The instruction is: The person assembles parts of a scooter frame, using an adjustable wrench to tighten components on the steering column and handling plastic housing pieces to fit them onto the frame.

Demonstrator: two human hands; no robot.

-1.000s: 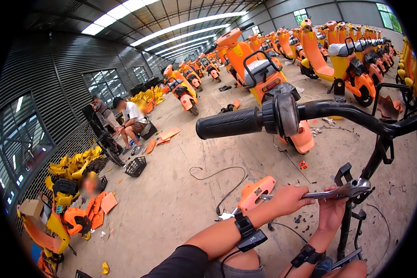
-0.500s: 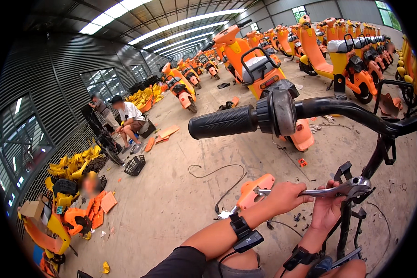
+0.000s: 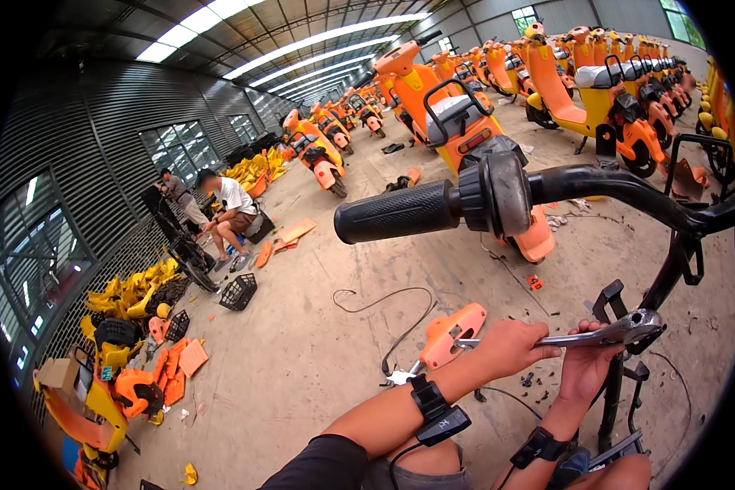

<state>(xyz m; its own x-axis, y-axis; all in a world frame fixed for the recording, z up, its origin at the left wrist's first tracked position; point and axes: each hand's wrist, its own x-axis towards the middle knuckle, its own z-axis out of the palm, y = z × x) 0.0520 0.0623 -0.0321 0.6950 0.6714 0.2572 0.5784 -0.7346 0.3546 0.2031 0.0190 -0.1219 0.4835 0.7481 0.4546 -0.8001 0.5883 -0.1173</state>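
A long silver wrench [image 3: 584, 337] lies nearly level, its head [image 3: 643, 323] against the black metal frame [image 3: 670, 273] of a stripped scooter. My left hand [image 3: 510, 347] is closed round the handle partway along, and the handle's end pokes out past the wrist side. Near the head, my right hand [image 3: 588, 366] has its fingers curled up against the wrench from below. What the wrench head sits on is hidden. Above both hands runs the handlebar with a black rubber grip [image 3: 396, 214]. An orange plastic part [image 3: 449, 331] lies on the floor beyond my left wrist.
An orange-yellow scooter [image 3: 441, 106] stands beyond the handlebar, with rows of others behind. At left, a seated person [image 3: 229, 204] and another person [image 3: 173, 192] are near a black basket [image 3: 238, 291]. Yellow panels [image 3: 135, 290] are piled along the wall. A cable [image 3: 392, 298] snakes across the floor.
The wrench head and both hands have shifted slightly to the right. The handlebar also sits a little further right in view. Both hands keep their hold.
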